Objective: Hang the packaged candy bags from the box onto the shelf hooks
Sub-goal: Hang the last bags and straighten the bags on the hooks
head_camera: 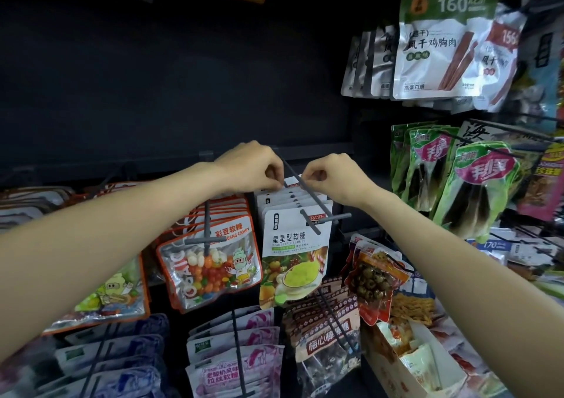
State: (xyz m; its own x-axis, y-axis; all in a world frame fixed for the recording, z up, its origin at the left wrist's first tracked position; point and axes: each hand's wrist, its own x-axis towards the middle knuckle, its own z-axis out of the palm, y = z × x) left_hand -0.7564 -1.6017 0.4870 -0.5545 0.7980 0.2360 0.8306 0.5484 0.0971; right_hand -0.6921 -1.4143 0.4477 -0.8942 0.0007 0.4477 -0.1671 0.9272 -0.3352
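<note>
Several white star-gummy candy bags (pixel 293 245) hang in a row on a grey shelf hook (pixel 308 197) at the middle of the shelf. My left hand (pixel 250 165) and my right hand (pixel 332 178) are both up at the back of that hook, one on each side of the rod. Each hand pinches the top edge of the rearmost white bag (pixel 293 181), which sits on the rod behind the others. An open cardboard box (pixel 427 364) with more packets stands at the lower right.
Jelly-bean candy bags (pixel 210 263) hang on the hook to the left. Green bamboo-shoot packs (pixel 476 184) and chicken-breast snack packs (pixel 442 37) hang at the right. More hooks with packets fill the lower rows. The back panel above my hands is dark and bare.
</note>
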